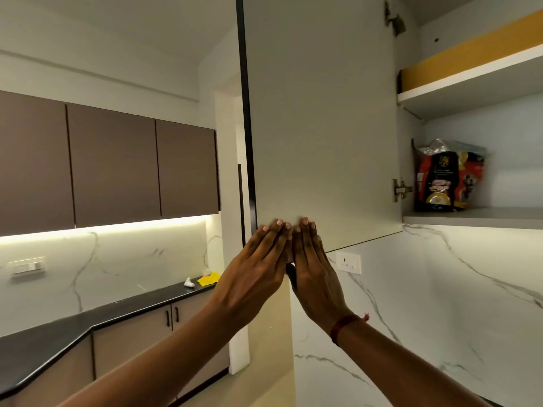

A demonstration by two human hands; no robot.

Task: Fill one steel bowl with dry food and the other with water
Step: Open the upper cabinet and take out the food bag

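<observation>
Left hand [258, 265] and right hand [316, 274] were side by side, fingers straight, pressed flat on lower edge of open cabinet door [323, 127], pinching nothing; dry food bag [446, 177] stood on shelf [482, 217] at 2 o'clock beyond.

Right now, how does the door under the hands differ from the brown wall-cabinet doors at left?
The open door is swung out, pale inner face showing; the brown doors are shut, fronts showing. The left hand and right hand press flat fingers on the open door's lower edge; nothing touches the brown doors. The open door exposes a food bag on a shelf; the brown doors hide their insides. Shared: both are wall-cabinet doors.
</observation>
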